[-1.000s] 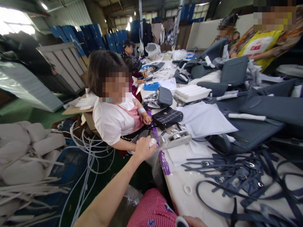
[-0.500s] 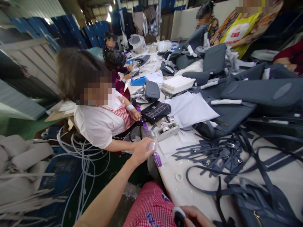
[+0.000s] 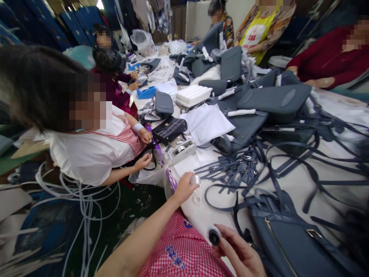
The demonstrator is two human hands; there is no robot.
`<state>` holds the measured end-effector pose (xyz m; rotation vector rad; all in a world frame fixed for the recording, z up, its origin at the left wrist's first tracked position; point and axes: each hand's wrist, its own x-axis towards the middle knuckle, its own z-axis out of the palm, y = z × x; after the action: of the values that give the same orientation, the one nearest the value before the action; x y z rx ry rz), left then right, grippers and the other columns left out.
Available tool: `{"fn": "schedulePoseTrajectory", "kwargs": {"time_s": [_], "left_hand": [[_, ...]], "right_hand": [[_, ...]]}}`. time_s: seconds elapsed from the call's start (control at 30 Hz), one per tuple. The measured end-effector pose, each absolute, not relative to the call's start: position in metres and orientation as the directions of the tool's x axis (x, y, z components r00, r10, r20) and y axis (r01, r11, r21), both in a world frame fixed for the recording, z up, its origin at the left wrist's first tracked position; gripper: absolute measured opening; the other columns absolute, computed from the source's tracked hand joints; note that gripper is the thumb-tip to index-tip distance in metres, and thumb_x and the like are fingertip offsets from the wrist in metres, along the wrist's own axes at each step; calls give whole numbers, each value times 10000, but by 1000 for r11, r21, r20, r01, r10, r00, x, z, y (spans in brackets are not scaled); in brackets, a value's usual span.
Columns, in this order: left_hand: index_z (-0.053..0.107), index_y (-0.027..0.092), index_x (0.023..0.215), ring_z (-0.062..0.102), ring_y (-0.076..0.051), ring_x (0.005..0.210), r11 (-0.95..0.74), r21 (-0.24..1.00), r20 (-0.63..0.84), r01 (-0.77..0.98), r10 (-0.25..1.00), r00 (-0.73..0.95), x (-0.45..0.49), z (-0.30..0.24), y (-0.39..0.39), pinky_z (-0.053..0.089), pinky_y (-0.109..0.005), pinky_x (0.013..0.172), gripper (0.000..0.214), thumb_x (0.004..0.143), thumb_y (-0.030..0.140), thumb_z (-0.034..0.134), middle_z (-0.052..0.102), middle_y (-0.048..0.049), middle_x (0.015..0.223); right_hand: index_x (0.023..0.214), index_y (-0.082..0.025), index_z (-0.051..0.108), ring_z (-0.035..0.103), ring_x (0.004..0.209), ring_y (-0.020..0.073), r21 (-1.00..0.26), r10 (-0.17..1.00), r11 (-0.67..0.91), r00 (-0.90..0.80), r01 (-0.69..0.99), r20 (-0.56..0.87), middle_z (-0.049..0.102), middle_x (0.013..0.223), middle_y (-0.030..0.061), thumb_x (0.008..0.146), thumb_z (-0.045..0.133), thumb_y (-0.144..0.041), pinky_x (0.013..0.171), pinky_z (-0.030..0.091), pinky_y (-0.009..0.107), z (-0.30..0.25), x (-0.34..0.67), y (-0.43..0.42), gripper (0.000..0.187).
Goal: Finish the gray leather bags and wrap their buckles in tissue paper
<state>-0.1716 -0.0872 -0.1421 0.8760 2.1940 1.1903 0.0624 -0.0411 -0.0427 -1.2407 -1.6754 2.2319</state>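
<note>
My left hand point(image 3: 185, 189) is closed on a small roll of clear tape point(image 3: 195, 180), held above the near edge of the white table. Low in the view, my right hand point(image 3: 240, 250) pinches a round black hub point(image 3: 214, 236) with a pale rim between thumb and fingers. A white ring point(image 3: 196, 200) lies on the table just below the tape roll. Beyond my left hand stands a grey tape dispenser point(image 3: 183, 151). Dark blue straps with metal buckles point(image 3: 239, 169) lie to the right of that hand.
At my left a co-worker in a white top point(image 3: 83, 154) sits by a black handbag point(image 3: 170, 130). Dark blue bags point(image 3: 273, 102) pile up across the table. A zipped bag point(image 3: 285, 234) lies at my right, beside long loose straps. White cords point(image 3: 89, 207) hang at lower left.
My left hand has drawn back from beside the co-worker's arm towards me, carrying the tape roll over the table. The right hand has risen further into view. My view has turned right.
</note>
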Motion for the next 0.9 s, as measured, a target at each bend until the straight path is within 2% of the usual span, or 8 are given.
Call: {"fn": "schedulePoseTrajectory", "kwargs": {"time_s": [0.17, 0.23, 0.33, 0.4, 0.47, 0.6, 0.8, 0.9], "left_hand": [[536, 186, 1210, 521, -270, 1168, 420, 857, -174, 298, 782, -599, -167, -142, -81, 396, -426, 1022, 585, 657, 174, 723, 542, -116, 1268], [525, 178, 1212, 524, -270, 1159, 436, 854, -188, 285, 768, -612, -161, -128, -88, 396, -438, 1019, 516, 727, 251, 682, 521, -126, 1286], [597, 162, 992, 625, -200, 838, 424, 888, -284, 179, 810, -513, -144, -94, -107, 511, -354, 779, 275, 860, 395, 530, 636, -68, 970], [594, 155, 937, 614, -161, 685, 402, 907, -420, -124, 880, -222, -128, -71, -121, 493, -282, 603, 309, 887, 437, 478, 637, -40, 834], [590, 149, 921, 606, -136, 661, 370, 874, -429, -314, 893, -140, -111, -53, -132, 477, -251, 601, 266, 833, 400, 583, 630, -20, 794], [589, 135, 833, 619, -135, 664, 244, 821, -445, -516, 840, -311, -87, -38, -143, 475, -237, 608, 242, 755, 341, 691, 630, -13, 740], [648, 139, 907, 630, -129, 719, 142, 750, -418, -646, 858, -297, -84, -31, -153, 500, -255, 699, 292, 684, 269, 783, 678, -27, 837], [668, 157, 902, 614, -117, 643, 192, 708, -434, -680, 877, -204, -83, -25, -157, 490, -245, 661, 263, 697, 283, 772, 680, -9, 771]], "right_hand": [[945, -172, 734, 677, 653, 195, -858, 605, -415, -613, 302, -509, 736, 783, 63, 704, 750, -507, 650, 580, 297, -47, 57, -43, 412], [930, -167, 718, 684, 655, 198, -880, 652, -397, -595, 260, -469, 733, 790, 65, 710, 744, -504, 634, 588, 307, -47, 53, -44, 403], [918, -173, 699, 689, 677, 195, -932, 723, -297, -589, 205, -360, 731, 801, 72, 751, 709, -491, 634, 595, 298, -47, 48, -44, 359], [927, -179, 691, 689, 699, 189, -965, 750, -167, -609, 200, -256, 727, 823, 75, 795, 672, -461, 646, 594, 285, -47, 47, -44, 312], [950, -189, 685, 687, 744, 187, -978, 741, 12, -658, 210, -132, 721, 865, 76, 833, 640, -405, 670, 589, 273, -47, 47, -44, 250], [995, -228, 675, 671, 804, 171, -930, 652, 328, -753, 166, 95, 700, 915, 56, 863, 609, -253, 716, 575, 258, -49, 48, -46, 149], [1193, -238, 616, 681, 946, 202, -925, 640, 354, -756, 137, 133, 657, 1177, 105, 873, 599, -248, 718, 609, 282, -51, 54, -49, 321], [1268, -230, 587, 676, 1038, 225, -899, 570, 414, -811, 143, 134, 678, 1209, 99, 882, 577, -264, 852, 586, 326, -52, 57, -51, 388]]}}
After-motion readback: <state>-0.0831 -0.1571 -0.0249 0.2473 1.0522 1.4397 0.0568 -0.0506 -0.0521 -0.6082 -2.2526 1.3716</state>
